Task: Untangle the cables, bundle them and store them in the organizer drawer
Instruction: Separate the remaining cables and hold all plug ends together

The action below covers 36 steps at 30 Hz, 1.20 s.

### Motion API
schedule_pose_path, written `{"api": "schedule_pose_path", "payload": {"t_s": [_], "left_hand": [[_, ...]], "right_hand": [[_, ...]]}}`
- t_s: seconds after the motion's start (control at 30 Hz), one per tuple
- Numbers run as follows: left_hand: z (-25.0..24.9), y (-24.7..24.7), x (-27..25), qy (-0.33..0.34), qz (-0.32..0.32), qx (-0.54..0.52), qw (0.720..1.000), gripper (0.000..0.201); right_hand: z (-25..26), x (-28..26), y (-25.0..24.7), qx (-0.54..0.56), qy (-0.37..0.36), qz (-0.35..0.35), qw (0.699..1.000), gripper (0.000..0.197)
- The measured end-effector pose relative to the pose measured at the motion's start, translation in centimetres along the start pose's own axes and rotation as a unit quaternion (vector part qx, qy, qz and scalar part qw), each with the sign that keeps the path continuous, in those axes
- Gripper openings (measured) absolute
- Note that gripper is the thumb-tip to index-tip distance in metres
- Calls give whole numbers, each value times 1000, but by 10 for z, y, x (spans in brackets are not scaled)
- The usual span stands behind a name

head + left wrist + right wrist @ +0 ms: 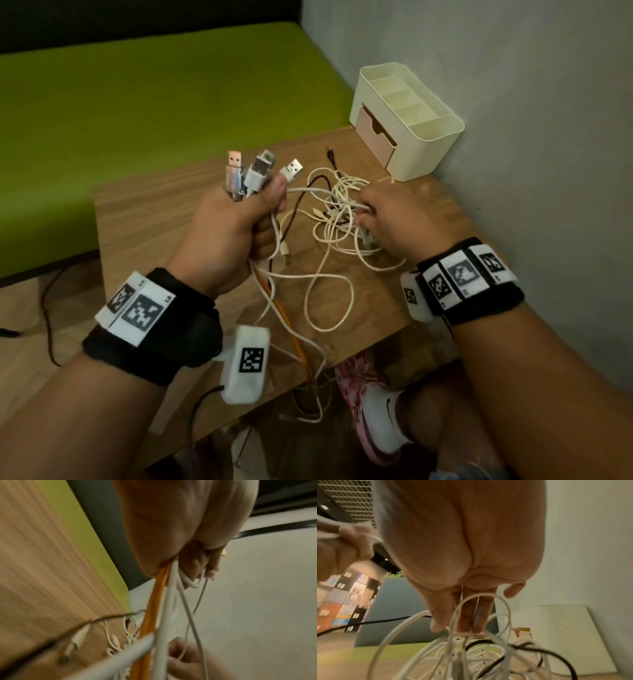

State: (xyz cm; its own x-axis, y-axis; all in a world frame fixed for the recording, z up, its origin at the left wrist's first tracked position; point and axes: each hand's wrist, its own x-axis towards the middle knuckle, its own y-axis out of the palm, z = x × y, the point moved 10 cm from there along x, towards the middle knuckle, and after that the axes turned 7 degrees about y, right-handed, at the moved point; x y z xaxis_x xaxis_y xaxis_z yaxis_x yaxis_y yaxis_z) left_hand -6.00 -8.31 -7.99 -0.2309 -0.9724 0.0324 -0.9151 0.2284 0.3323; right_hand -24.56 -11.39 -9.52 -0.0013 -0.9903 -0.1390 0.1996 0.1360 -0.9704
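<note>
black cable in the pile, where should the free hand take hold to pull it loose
Take the black cable on its bare arc between the left hand and the tangle, coming from above. There it lifts clear of the white loops; further right it dives under them.

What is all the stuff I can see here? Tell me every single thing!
USB plugs: several, silver and white, sticking up out of the left fist.
Tangled cables: a heap, mostly white with one dark, on the table, strands running to both hands.
Orange cable: one, hanging from the left fist over the table's near edge.
Organizer: one, cream, in the table's far corner by the wall, its pinkish drawer shut.
Table: one, wooden.
Bench: one, green, behind the table.
Shoe: one, white and pink, on the floor.
Left hand: grips the plug ends.
Right hand: pinches a white strand in the tangle.
</note>
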Motion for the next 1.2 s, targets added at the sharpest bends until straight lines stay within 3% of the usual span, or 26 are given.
{"api": "schedule_pose_path", "payload": {"t_s": [0.07, 0.13, 0.2, 0.27, 0.37, 0.43, 0.5, 0.63, 0.73, 0.8, 1.03, 1.13, 1.2], "left_hand": [[6, -12, 1, -2, -26, 140, 990, 29], [12, -23, 1, -9, -50, 281, 958, 27], [17, -29, 2, -7, -72, 312, 947, 18], [16, -33, 3, 9, -99, 291, 952, 17], [-2, -28, 3, 83, -134, 256, 954, 22], [-10, -17, 1, 122, -128, 253, 951, 15], [-10, -3, 0, 145, -96, 262, 949, 19], [9, 0, 4, 94, -66, 197, 974, 32], [16, -2, 5, 56, -68, 151, 985, 22], [17, -2, 5, 53, -67, 136, 987, 20], [13, 1, 4, 68, -61, 149, 985, 45], [20, 10, 3, 38, -40, 155, 986, 25], [27, 11, 5, 11, -15, 243, 970, 18]], "right_hand": [[-6, -2, -13, 91, 5, -17, 996, 8], [-7, -9, -14, 267, 2, 30, 963, 8], [-4, -14, -15, 352, -21, 64, 934, 6], [-2, -15, -13, 334, -35, 70, 939, 9], [11, -15, -4, 218, -73, 69, 971, 12], [30, -17, 3, 124, -133, 46, 982, 15], [46, -23, 3, 97, -181, 16, 979, 19], [47, -24, -16, 150, -194, -39, 969, 18], [44, -26, -23, 168, -200, -60, 963, 16], [45, -26, -20, 163, -203, -55, 964, 17], [43, -23, -14, 163, -206, -46, 964, 20], [43, -24, -17, 181, -206, -54, 960, 16], [42, -24, -19, 188, -206, -62, 958, 15]]}}
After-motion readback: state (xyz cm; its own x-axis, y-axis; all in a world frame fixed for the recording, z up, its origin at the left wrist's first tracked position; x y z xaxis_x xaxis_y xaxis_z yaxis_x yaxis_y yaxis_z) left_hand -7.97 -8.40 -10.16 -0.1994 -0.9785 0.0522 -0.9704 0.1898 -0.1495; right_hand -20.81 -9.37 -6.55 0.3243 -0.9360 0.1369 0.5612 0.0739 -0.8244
